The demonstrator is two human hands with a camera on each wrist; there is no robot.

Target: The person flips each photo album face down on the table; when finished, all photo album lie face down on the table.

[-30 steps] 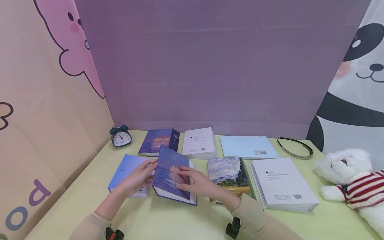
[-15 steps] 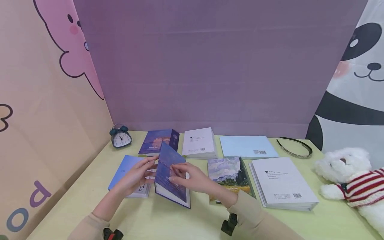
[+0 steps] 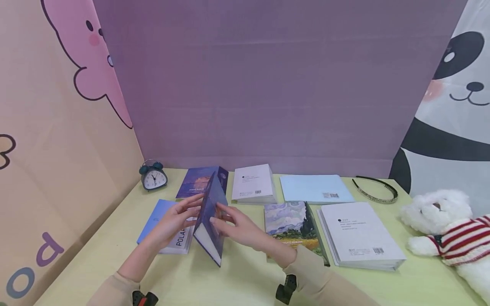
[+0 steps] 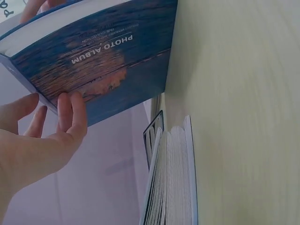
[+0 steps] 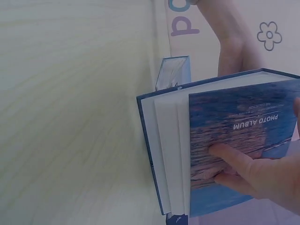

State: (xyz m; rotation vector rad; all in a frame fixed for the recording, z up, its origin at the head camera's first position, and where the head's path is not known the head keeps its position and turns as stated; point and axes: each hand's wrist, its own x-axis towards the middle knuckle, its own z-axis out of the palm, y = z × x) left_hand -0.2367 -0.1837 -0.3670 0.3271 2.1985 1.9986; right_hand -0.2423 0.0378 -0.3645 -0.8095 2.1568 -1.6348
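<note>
A blue-purple photo album [image 3: 212, 205] with a painted sea cover stands on edge between my hands, turned steeply. The left wrist view shows my left hand [image 4: 44, 147] with two fingertips on one cover of the album [image 4: 112, 70] and the thumb near its spine. From the other side, my right hand [image 5: 265, 176] lays extended fingers on the opposite cover [image 5: 225, 112], the fingertips pressing flat. The pages sit slightly fanned at the fore edge. Beside my left hand [image 3: 174, 223] lies a light-blue album [image 3: 158, 216], partly hidden by that forearm.
Behind lie another purple album [image 3: 197, 180], a white album [image 3: 253, 182] and a pale-blue album [image 3: 317, 188]. To the right are a landscape-cover album [image 3: 289, 223], a thick white album [image 3: 361, 231], a headband [image 3: 377, 195] and a teddy bear [image 3: 448, 229]. An alarm clock [image 3: 154, 176] stands back left.
The purple album has turned from leaning back with its cover showing to nearly edge-on and upright. My right hand has moved left with it; my left hand stays close to the same place.
</note>
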